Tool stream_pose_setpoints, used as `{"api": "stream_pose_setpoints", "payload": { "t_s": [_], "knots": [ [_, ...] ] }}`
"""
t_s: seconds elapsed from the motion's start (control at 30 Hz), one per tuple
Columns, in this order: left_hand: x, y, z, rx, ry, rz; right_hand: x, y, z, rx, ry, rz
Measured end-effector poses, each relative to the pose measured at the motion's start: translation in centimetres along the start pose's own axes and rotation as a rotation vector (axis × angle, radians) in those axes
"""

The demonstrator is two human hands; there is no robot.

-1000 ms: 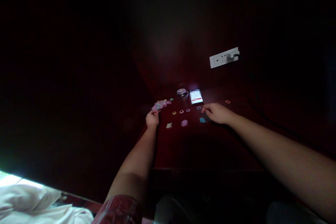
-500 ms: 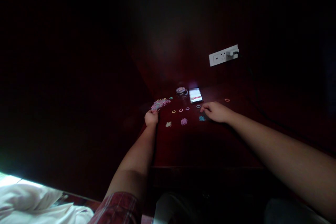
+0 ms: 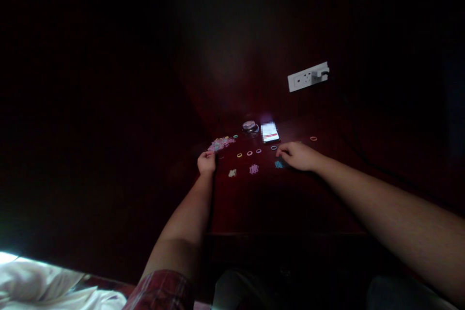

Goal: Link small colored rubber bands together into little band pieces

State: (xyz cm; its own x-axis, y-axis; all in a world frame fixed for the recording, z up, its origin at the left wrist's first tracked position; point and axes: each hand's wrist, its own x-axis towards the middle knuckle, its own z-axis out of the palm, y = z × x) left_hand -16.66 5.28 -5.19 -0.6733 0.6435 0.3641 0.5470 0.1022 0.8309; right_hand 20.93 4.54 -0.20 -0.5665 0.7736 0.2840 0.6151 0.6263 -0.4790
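Observation:
My left hand (image 3: pixel 207 162) is closed at the near edge of a mixed pile of small pastel elastic bands (image 3: pixel 222 144); what its fingers hold, if anything, is too small to make out. Over the table's right part, my right hand (image 3: pixel 298 156) has its fingertips pinched together beside a little heap of blue bands (image 3: pixel 279 164). Anything between those fingertips is hidden. A heap of purple bands (image 3: pixel 254 169) and one of pale yellow bands (image 3: pixel 232 173) lie to the left. Behind the heaps, single rings in yellow (image 3: pixel 239 155), pink (image 3: pixel 249 153), purple (image 3: pixel 258 151) and blue (image 3: pixel 273 147) form a row.
A round lidded jar (image 3: pixel 250 128) stands at the back beside a lit phone (image 3: pixel 270 132). An orange ring (image 3: pixel 313 138) lies right of my right hand, a green ring (image 3: pixel 235 136) by the pile. A white socket strip (image 3: pixel 308 77) with a plugged-in cable is on the wall.
My left hand has shifted slightly left and down along the pile's near edge. The right hand stays by the blue heap, still pinched. The whole view has moved a little.

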Motion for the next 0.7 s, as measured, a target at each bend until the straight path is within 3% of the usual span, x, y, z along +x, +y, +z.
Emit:
{"api": "stream_pose_setpoints", "payload": {
  "t_s": [0.47, 0.57, 0.7],
  "knots": [
    [-2.1, 2.2, -0.9, -0.150, 0.010, 0.170, 0.0, 0.0, 0.2, 0.070, 0.018, -0.039],
    [-4.4, 4.6, -0.9, -0.175, -0.061, 0.279, 0.0, -0.2, 0.3, 0.106, 0.015, -0.040],
    [-8.6, 10.2, 0.4, -0.190, -0.285, 0.651, -0.1, -0.3, 0.5, 0.197, 0.060, -0.060]
  ]
}}
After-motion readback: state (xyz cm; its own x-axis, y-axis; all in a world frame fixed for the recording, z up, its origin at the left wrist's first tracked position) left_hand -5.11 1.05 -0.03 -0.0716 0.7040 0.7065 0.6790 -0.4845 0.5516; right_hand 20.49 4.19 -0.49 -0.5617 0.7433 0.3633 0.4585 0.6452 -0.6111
